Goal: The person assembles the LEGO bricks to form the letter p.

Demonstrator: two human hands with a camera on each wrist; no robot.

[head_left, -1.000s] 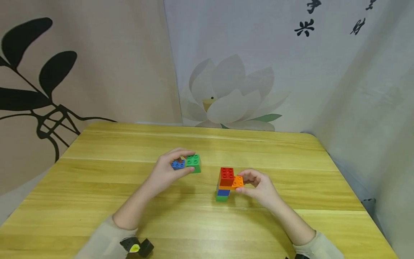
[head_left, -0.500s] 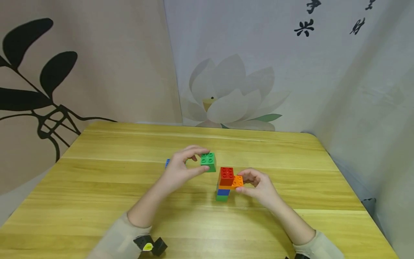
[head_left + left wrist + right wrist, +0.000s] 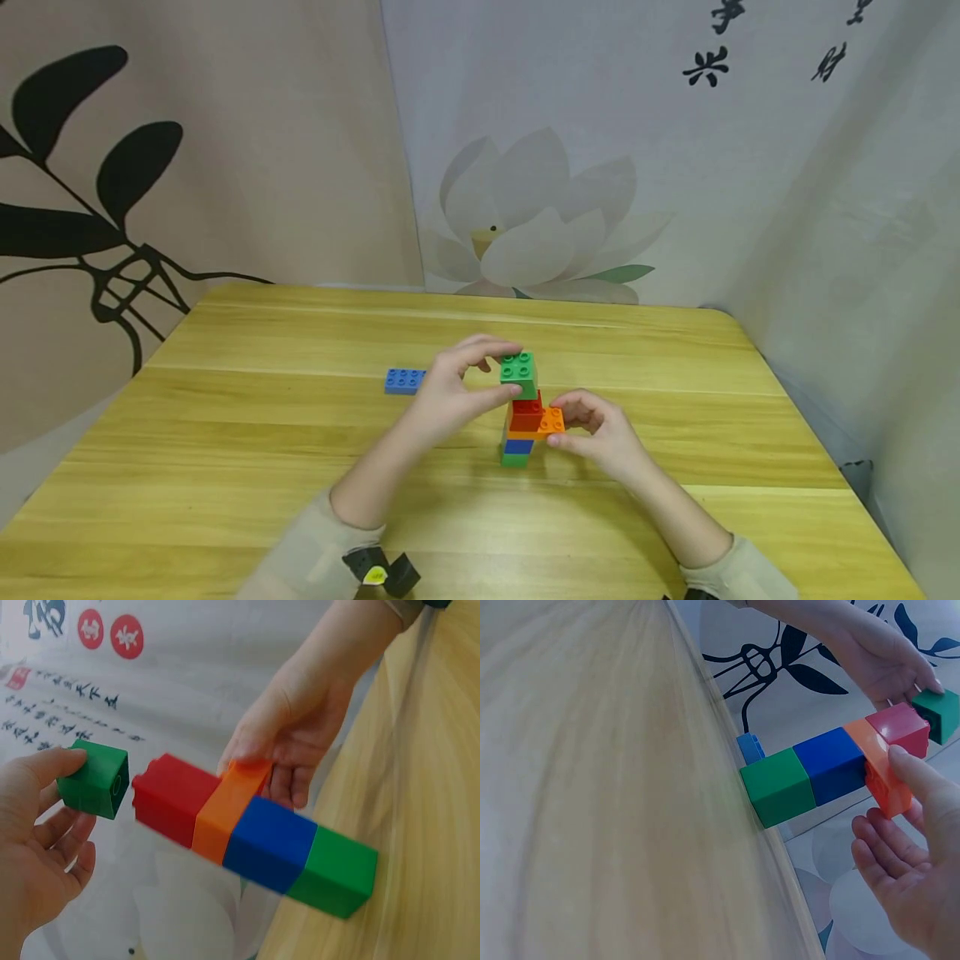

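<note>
My left hand [image 3: 461, 387] pinches a green building block [image 3: 96, 778] between thumb and fingers, just above the stack. A small gap separates it from the red block [image 3: 176, 796] in the left wrist view. Below the red block come a longer orange block [image 3: 552, 419], a blue block [image 3: 271, 844] and a green bottom block [image 3: 778, 787] standing on the table. The orange block juts out to the right, and my right hand [image 3: 603, 437] pinches that end between thumb and fingers. The stack is upright.
A longer blue block [image 3: 405, 382] lies on the wooden table [image 3: 225, 433], left of the stack and partly behind my left hand. A printed cloth backdrop [image 3: 300, 150] stands behind the table's far edge.
My left hand has carried the green block rightward, from beside the long blue block to above the red one. The right hand and the stack have stayed in place.
</note>
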